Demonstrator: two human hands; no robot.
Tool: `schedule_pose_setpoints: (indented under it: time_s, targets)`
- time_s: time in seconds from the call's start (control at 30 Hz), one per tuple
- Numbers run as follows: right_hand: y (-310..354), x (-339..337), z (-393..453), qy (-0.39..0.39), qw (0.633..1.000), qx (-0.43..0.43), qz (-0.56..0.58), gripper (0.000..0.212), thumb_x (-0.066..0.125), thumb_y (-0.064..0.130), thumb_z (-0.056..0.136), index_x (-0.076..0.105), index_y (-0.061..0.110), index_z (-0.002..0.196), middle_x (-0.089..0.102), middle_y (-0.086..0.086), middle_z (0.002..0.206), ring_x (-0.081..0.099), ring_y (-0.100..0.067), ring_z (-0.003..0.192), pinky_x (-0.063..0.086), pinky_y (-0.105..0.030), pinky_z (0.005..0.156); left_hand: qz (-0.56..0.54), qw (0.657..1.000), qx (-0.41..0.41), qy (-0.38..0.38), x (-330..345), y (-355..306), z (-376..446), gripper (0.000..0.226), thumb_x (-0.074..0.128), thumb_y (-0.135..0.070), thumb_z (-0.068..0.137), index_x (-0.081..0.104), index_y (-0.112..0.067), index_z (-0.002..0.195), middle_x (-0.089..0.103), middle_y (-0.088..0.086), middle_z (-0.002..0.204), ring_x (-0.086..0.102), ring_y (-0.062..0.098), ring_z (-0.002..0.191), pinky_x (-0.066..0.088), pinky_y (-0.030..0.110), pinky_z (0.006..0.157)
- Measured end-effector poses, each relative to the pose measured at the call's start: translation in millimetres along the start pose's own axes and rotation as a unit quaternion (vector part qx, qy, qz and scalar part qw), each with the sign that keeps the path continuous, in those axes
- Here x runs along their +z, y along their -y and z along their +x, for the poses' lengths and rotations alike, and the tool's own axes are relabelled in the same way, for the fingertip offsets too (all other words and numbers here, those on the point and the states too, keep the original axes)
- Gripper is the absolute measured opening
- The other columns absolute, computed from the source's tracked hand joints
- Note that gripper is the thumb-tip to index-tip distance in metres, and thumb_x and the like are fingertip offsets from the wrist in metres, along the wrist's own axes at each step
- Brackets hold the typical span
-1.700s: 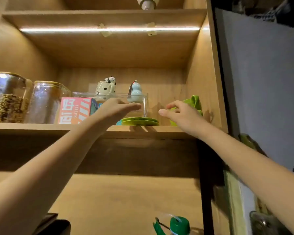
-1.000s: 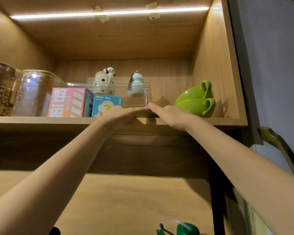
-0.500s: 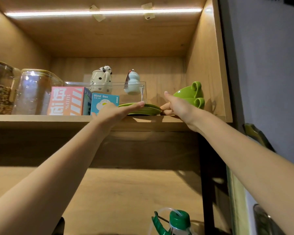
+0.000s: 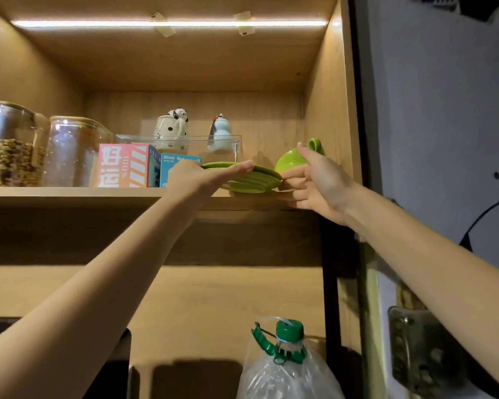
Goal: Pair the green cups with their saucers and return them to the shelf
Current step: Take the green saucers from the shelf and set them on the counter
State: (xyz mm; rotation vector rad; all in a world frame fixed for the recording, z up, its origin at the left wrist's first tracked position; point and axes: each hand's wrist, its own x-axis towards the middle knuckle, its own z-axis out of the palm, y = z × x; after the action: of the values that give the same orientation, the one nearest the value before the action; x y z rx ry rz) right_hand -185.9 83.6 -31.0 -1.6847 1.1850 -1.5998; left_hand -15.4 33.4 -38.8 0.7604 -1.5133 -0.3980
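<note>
Green saucers (image 4: 252,181), stacked, are tilted up off the wooden shelf (image 4: 69,192) near its front edge. My left hand (image 4: 211,177) grips their left rim, fingers over the top. My right hand (image 4: 314,180) pinches their right rim between thumb and fingers. Behind my right hand, green cups (image 4: 293,159) are nested on their side against the cabinet's right wall; only the upper cup and a handle show.
On the shelf stand two glass jars (image 4: 41,151), a pink box (image 4: 124,165), a blue box (image 4: 170,168) and a clear tray (image 4: 185,142) with two ceramic figurines. Below stands a plastic bottle with a green cap (image 4: 288,332).
Both hands closed on the saucers' rims and lifted them from flat on the shelf to a tilt. The right hand now covers most of the cups.
</note>
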Motion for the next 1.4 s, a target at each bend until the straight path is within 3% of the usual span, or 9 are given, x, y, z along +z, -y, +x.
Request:
schedule_pose_setpoints:
  time_s: [0.17, 0.4, 0.57, 0.7, 0.8, 0.93, 1.2, 1.3, 1.4]
  targets:
    - [-22, 4, -36, 0.002, 0.996, 0.022, 0.087, 0.063, 0.025, 0.044, 0.096, 0.043, -0.005, 0.131, 0.056, -0.022, 0.129, 0.059, -0.028, 0.108, 0.031, -0.045, 0.112, -0.029, 0.999, -0.038, 0.006, -2, 16, -46, 0.092, 0.076, -0.069, 0.030, 0.065, -0.007, 0.096, 0.069, 0.008, 0.092, 0.064, 0.020, 0.087, 0.054, 0.033, 0.077]
    - [-86, 21, -99, -0.011, 0.989, 0.086, 0.124, 0.046, 0.031, 0.029, 0.099, 0.046, -0.001, 0.130, 0.063, -0.013, 0.115, 0.062, -0.020, 0.099, 0.041, -0.035, 0.103, 0.008, 1.000, -0.017, -0.010, 5, 60, -152, 0.103, 0.077, -0.049, 0.052, 0.035, -0.005, 0.136, 0.049, -0.016, 0.103, 0.050, 0.004, 0.105, 0.040, 0.013, 0.079]
    - [-141, 34, -148, -0.008, 0.981, 0.119, 0.153, 0.021, 0.044, 0.013, 0.095, 0.063, 0.004, 0.094, 0.071, -0.009, 0.094, 0.067, -0.021, 0.090, 0.051, -0.035, 0.092, 0.026, 0.998, -0.050, -0.010, 5, 105, -225, 0.083, 0.082, -0.036, 0.055, 0.049, -0.007, 0.126, 0.046, -0.034, 0.081, 0.046, -0.030, 0.065, 0.032, -0.008, 0.060]
    - [-189, 42, -181, -0.017, 0.971, 0.181, 0.156, 0.019, 0.048, 0.007, 0.093, 0.062, 0.004, 0.105, 0.074, 0.000, 0.077, 0.069, -0.013, 0.078, 0.051, -0.029, 0.088, 0.021, 0.993, -0.117, 0.003, 3, 139, -279, 0.102, 0.080, -0.042, 0.055, 0.031, -0.015, 0.140, 0.051, -0.016, 0.122, 0.039, -0.012, 0.104, 0.026, -0.004, 0.078]
    - [-227, 53, -208, -0.012, 0.961, 0.229, 0.152, 0.034, 0.047, 0.004, 0.092, 0.051, -0.002, 0.125, 0.069, -0.008, 0.092, 0.064, -0.022, 0.096, 0.043, -0.040, 0.104, 0.028, 0.987, -0.160, 0.009, -1, 166, -318, 0.116, 0.081, -0.054, 0.044, 0.032, -0.015, 0.141, 0.051, -0.005, 0.134, 0.046, 0.005, 0.123, 0.035, 0.020, 0.104]
    - [-266, 73, -247, -0.031, 0.942, 0.290, 0.167, 0.035, 0.044, -0.003, 0.091, 0.050, -0.004, 0.126, 0.058, -0.027, 0.123, 0.055, -0.035, 0.118, 0.044, -0.040, 0.101, 0.045, 0.976, -0.211, 0.027, -10, 192, -367, 0.114, 0.081, -0.050, 0.042, 0.034, -0.016, 0.140, 0.051, 0.002, 0.138, 0.044, 0.008, 0.126, 0.035, 0.028, 0.108]
    - [-332, 107, -312, -0.033, 0.914, 0.353, 0.198, 0.037, 0.045, -0.009, 0.088, 0.051, -0.007, 0.125, 0.067, -0.013, 0.095, 0.064, -0.017, 0.085, 0.054, -0.017, 0.076, 0.083, 0.959, -0.264, 0.064, -31, 233, -448, 0.106, 0.086, -0.033, 0.049, 0.033, -0.017, 0.139, 0.055, -0.005, 0.125, 0.043, -0.001, 0.117, 0.025, -0.010, 0.083]
    - [-359, 119, -334, -0.038, 0.908, 0.365, 0.200, 0.036, 0.046, -0.013, 0.086, 0.053, -0.010, 0.121, 0.074, 0.004, 0.070, 0.069, -0.005, 0.067, 0.055, -0.016, 0.071, 0.104, 0.951, -0.279, 0.087, -40, 245, -475, 0.110, 0.086, -0.034, 0.048, 0.029, -0.014, 0.141, 0.051, 0.001, 0.134, 0.039, -0.001, 0.117, 0.026, 0.004, 0.094]
    - [-380, 130, -352, -0.043, 0.901, 0.384, 0.199, 0.037, 0.046, -0.015, 0.085, 0.051, -0.012, 0.122, 0.075, -0.005, 0.081, 0.069, -0.009, 0.072, 0.054, -0.016, 0.075, 0.122, 0.936, -0.310, 0.112, -46, 258, -497, 0.114, 0.086, -0.037, 0.048, 0.026, -0.015, 0.142, 0.043, 0.005, 0.144, 0.040, 0.007, 0.127, 0.028, 0.017, 0.101]
